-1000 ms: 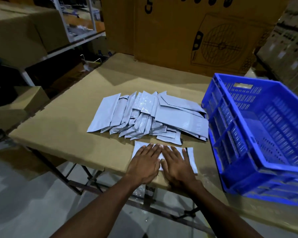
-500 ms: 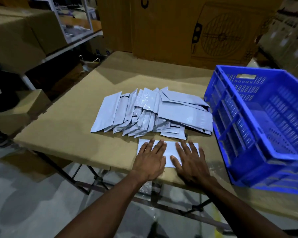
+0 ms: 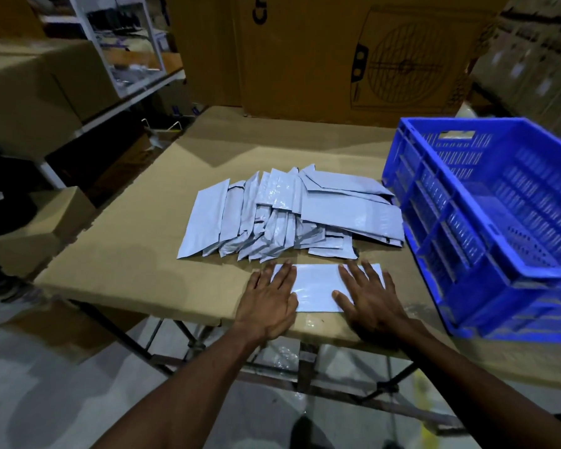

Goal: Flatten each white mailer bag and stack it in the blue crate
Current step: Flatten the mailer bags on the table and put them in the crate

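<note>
We press one flat white mailer point(image 3: 314, 288) against the cardboard-covered table point(image 3: 136, 254), near its front edge. Our left hand point(image 3: 268, 303) lies palm down on the mailer's left end, fingers straight and slightly spread, holding nothing; our right hand point(image 3: 368, 298) lies the same way on its right end, fingers straight and fanned. Between the two thumbs the bag shows as a smooth, glossy rectangle with a faint sheen. Just beyond our fingertips sits the pile point(image 3: 292, 212) of other mailers, thin pale plastic rectangles fanned and overlapping, some creased and crinkled, a few with dark strips along one edge. Past the right hand's little finger, to the right, stands the crate point(image 3: 486, 222), rigid blue plastic with ribbed, slotted walls, a perforated floor and a handle cut-out in the far wall; no mailer shows inside it. Far beyond the fingers a big brown carton point(image 3: 353, 53) with a printed fan outline stands at the table's back.
</note>
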Available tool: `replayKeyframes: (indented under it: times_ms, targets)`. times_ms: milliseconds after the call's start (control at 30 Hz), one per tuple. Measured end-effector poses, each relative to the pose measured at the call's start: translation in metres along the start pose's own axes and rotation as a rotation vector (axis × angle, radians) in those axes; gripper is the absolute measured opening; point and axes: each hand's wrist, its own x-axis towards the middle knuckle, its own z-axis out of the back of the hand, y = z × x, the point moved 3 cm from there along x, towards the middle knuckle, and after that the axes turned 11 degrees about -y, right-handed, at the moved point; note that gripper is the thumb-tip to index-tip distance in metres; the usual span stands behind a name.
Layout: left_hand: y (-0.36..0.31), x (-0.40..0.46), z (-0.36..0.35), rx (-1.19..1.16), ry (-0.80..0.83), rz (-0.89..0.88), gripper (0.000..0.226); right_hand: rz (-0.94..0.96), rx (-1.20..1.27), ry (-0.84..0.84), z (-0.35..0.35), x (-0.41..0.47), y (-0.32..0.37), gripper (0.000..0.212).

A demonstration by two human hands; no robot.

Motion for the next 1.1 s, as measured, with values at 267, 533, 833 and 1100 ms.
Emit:
replayKeyframes:
  times_ms: [267,533,833,1100]
  targets:
    - [-0.001,0.002,-0.005,0.032,0.001,0.017,0.067,0.228,0.09,-0.051,0.0,0.002,0.073,0.077]
    - [0.0,0.003,-0.008,-0.011,0.016,0.018,0.069,0.046,-0.006,-0.07,-0.007,-0.007,0.002,0.068]
    - [0.001,-0.003,-0.003,-0.132,-0.138,-0.055,0.068,0.018,-0.075,-0.157,0.013,-0.009,-0.002,0.06]
    - [-0.061,0.016,0.001,-0.435,-0.265,-0.057,0.065,0.286,0.037,-0.225,-0.009,0.001,0.039,0.052]
